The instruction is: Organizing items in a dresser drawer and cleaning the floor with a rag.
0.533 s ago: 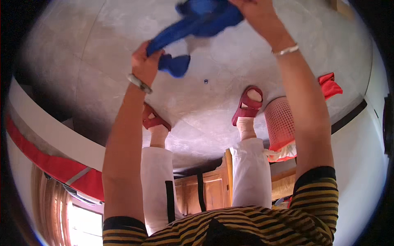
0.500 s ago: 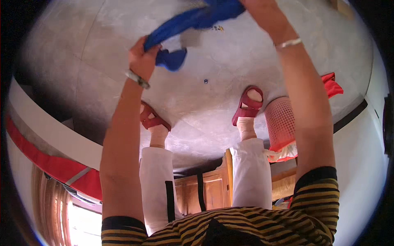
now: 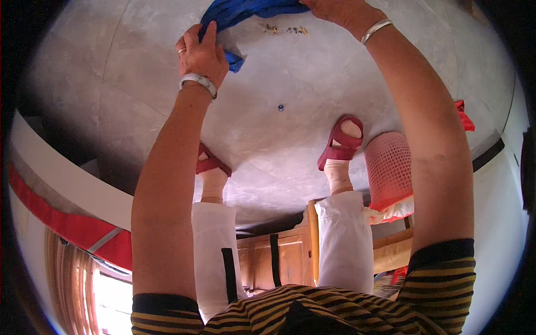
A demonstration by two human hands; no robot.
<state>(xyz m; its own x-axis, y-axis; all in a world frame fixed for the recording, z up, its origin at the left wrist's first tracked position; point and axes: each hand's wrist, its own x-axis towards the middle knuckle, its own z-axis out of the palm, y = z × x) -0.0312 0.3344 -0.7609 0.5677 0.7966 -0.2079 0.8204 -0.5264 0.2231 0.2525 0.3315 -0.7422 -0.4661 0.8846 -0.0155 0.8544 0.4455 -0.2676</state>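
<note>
A blue cloth stretches between my two hands at the top of the head view, and its upper part runs out of the picture. My left hand grips its left side, fingers closed on the fabric. A small loose end of the cloth shows beside that hand. At the cloth's right end, my right hand pinches the fabric; its fingertips are partly cut off by the frame. Both arms reach far forward over the grey floor.
Small yellow and dark marks or bits lie on the floor beneath the cloth, and a tiny dark blue object lies nearer. A pink perforated basket stands by my right foot. Red fabric lies right; a wooden cabinet is below.
My left hand has moved farther forward. My right hand has shifted left, closer to it. The cloth has risen toward the top edge, and less of its loose end shows.
</note>
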